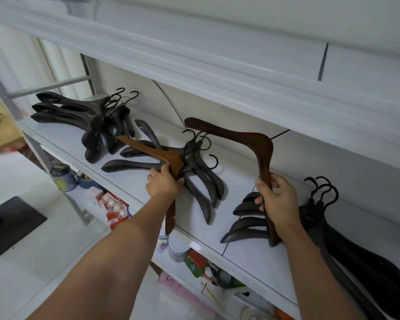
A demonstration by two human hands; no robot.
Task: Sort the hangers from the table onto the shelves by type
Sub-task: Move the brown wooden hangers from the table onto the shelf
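My left hand [164, 182] grips a light brown wooden hanger [148, 148] at its middle, over a pile of dark hangers [201, 181] on the white shelf [252, 255]. My right hand [277, 200] grips one arm of a darker brown wooden hanger [240, 137], held upright above the shelf. Another pile of dark hangers [79, 112] lies at the shelf's far left. A third dark pile [333, 227] lies to the right, partly behind my right hand.
A higher shelf [217, 65] overhangs the hangers, close above the darker wooden one. The lower shelf [183, 271] holds jars, packets and a carton of eggs [116, 204]. A grey shelf post [39, 151] stands at the left.
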